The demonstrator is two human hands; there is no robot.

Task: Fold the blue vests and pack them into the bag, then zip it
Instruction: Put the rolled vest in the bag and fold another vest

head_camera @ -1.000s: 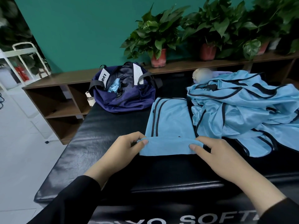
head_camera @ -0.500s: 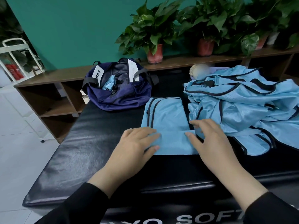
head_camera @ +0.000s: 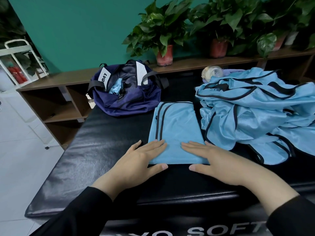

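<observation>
On the black mat [head_camera: 102, 150], my left hand [head_camera: 136, 162] and right hand [head_camera: 216, 160] press flat, fingers spread, on the folded vest's [head_camera: 175, 130] near end; its length runs near-to-far, toward the bag [head_camera: 126, 99].

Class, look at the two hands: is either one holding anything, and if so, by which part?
Neither grips anything. The left hand and right hand press flat on the near end of the folded vest.
</observation>
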